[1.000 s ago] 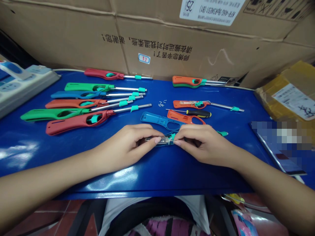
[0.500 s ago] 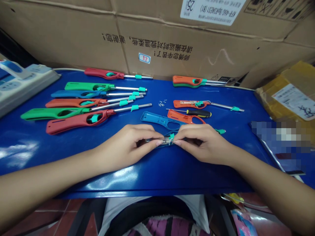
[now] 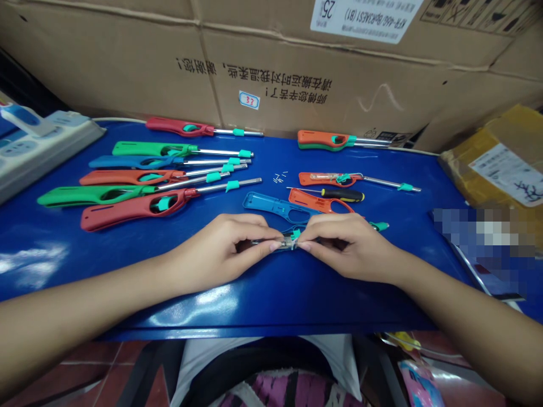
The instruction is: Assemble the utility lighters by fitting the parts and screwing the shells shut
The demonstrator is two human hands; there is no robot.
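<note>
My left hand pinches the left end of a small clear lighter fuel tank between thumb and fingertips. At the tank's other end my right hand is closed, its thumb and fingers by a small teal trigger piece. The fingers hide much of both parts. Just behind the hands lies a blue lighter shell half, partly covered by my right hand. An orange shell half is beside it, near a black-and-yellow screwdriver. Farther back an opened orange lighter shows its inner parts.
Several closed long-necked lighters lie at the left. A pair of orange-green lighters lies by the cardboard box at the back. Tiny screws sit mid-table. A power strip is at left, a taped parcel at right.
Both hands stay in nearly the same place, still on the clear tank. The teal piece between the fingertips looks slightly shifted; nothing else on the table has visibly moved.
</note>
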